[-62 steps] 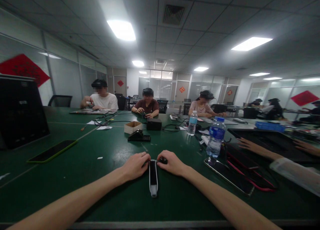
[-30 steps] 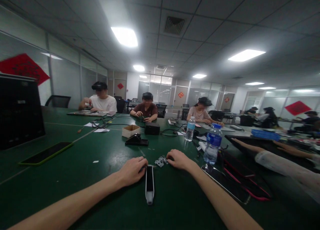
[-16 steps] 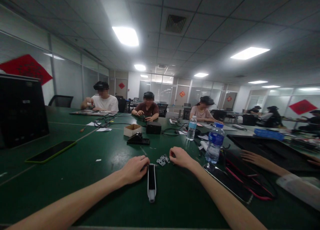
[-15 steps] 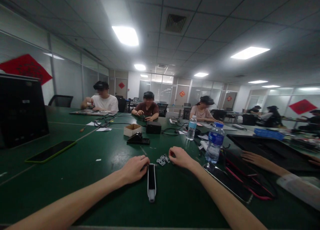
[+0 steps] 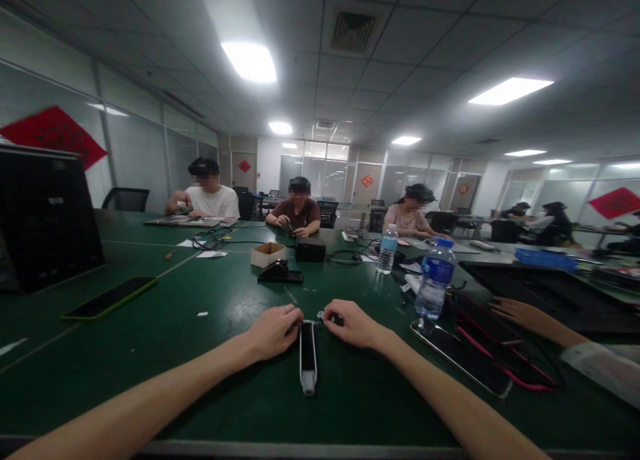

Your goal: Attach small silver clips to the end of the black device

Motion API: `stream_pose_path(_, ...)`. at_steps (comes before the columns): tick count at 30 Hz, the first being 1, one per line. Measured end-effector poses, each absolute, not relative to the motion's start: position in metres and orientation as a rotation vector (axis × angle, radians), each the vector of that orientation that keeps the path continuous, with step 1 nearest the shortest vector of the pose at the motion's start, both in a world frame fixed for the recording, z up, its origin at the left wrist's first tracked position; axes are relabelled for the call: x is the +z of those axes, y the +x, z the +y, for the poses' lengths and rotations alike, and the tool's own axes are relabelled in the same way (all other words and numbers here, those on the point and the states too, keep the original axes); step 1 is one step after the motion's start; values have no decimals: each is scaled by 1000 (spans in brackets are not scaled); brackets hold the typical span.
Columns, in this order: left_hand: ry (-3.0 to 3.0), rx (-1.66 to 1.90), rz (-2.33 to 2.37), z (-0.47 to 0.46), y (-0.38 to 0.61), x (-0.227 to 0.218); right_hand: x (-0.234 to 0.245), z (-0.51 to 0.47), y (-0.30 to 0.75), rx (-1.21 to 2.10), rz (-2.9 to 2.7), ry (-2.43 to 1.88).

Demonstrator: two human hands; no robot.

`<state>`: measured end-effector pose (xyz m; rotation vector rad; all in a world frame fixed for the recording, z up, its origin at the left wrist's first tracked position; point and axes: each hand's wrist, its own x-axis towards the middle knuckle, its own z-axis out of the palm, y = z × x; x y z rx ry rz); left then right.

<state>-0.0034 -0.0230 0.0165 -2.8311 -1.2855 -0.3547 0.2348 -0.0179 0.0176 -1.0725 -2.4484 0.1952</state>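
Observation:
A slim handheld device [image 5: 309,360] with a dark face and white edges lies on the green table, its narrow grey end towards me. My left hand [image 5: 274,330] rests beside its far end, fingers bent together; whatever they pinch is hidden. Just right of the device, my right hand [image 5: 353,323] is curled with thumb and fingertips close together over small silvery metal parts [image 5: 321,315]. Most of these parts are covered by the right hand, and what its fingertips grip is too small to make out.
Ahead are an open cardboard box [image 5: 268,254], a black stand [image 5: 280,272] and a black box [image 5: 311,250]. Two water bottles [image 5: 436,277], a phone [image 5: 460,357] and a pink-edged black case [image 5: 500,343] lie rightward. A co-worker's hand [image 5: 525,317] touches a black tray [image 5: 555,293].
My right hand has moved left and closer to me, over the metal parts, which are now mostly hidden. My left hand stays by the device's far end. The view has shifted slightly.

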Motion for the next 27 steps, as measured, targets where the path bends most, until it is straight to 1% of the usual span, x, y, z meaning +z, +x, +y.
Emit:
stream_pose_path(15, -2842, -362, -1305, -25, -3, 19, 18, -19, 234, 214, -2459, -1081)
stream_pose_path(22, -2855, -359, -1300, -22, -4, 17, 13, 10, 267, 60, -2208, -1402)
stream_pose_path(25, -2861, -382, -1284, -21, -6, 14, 3, 26, 288, 75, -2182, -1563)
stream_pose_path(27, -2861, -402, -1271, -20, -6, 13, -4, 33, 299, 118, -2236, -1579)
